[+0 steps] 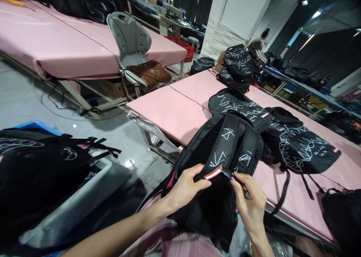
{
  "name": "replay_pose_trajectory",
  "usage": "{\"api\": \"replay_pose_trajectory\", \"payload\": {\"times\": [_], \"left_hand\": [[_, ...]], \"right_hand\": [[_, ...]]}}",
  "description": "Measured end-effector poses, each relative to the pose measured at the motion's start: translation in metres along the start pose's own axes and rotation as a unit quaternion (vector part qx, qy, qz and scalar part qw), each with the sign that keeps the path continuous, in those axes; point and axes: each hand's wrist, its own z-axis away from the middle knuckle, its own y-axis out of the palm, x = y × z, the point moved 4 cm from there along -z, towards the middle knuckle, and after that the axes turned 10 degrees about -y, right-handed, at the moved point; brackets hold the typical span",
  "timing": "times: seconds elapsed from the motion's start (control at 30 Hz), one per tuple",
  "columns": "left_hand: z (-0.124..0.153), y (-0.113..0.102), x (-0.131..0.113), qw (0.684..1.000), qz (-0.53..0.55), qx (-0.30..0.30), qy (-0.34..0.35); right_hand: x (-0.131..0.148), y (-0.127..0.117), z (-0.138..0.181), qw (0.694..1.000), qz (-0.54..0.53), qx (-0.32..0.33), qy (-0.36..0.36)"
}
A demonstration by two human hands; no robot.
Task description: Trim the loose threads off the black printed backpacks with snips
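A black backpack (194, 148) with white line drawings leans against the table edge, its shoulder straps facing me. My left hand (187, 185) pinches one shoulder strap (218, 155) between thumb and fingers, beside a red label (213, 173) with white lettering. Just right of that label, my right hand (251, 197) is closed on a small, dark, shiny tool that looks like thread snips (226, 172). The tool's tip touches or nearly touches the label's right end. Part of the tool is hidden by my fingers.
More printed black backpacks (307, 148) lie on the pink table (166, 106), with others stacked (238, 63) at its far end. At left, black bags fill a lined blue bin (36, 125). A grey chair (131, 35) stands by another pink table (70, 50). A person (256, 43) is farther back.
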Motion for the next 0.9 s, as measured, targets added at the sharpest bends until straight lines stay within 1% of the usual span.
{"api": "replay_pose_trajectory", "payload": {"times": [0.1,0.23,0.37,0.5,0.6,0.83,0.9], "left_hand": [[0.000,0.000,0.000,1.000,-0.003,0.000,0.008],[-0.001,-0.003,-0.001,1.000,-0.009,-0.001,0.019],[-0.003,-0.006,-0.003,1.000,-0.017,0.005,0.009],[-0.003,-0.006,-0.005,1.000,-0.013,0.006,0.006],[-0.002,-0.007,-0.006,0.999,-0.032,0.001,0.014],[-0.002,-0.008,-0.007,0.997,-0.066,0.002,0.047],[-0.002,-0.008,-0.008,0.996,-0.071,0.012,0.052]], "right_hand": [[0.001,0.002,-0.004,1.000,-0.011,0.006,0.000],[-0.009,-0.005,-0.011,0.998,-0.035,0.033,0.042],[-0.014,-0.011,-0.015,0.997,-0.024,0.067,0.009],[-0.015,-0.009,-0.015,0.997,-0.029,0.067,0.002],[-0.013,-0.007,-0.016,0.997,-0.027,0.069,0.003],[-0.010,-0.009,-0.023,0.996,-0.020,0.081,-0.040],[-0.012,-0.008,-0.026,0.994,-0.029,0.092,-0.048]]}}
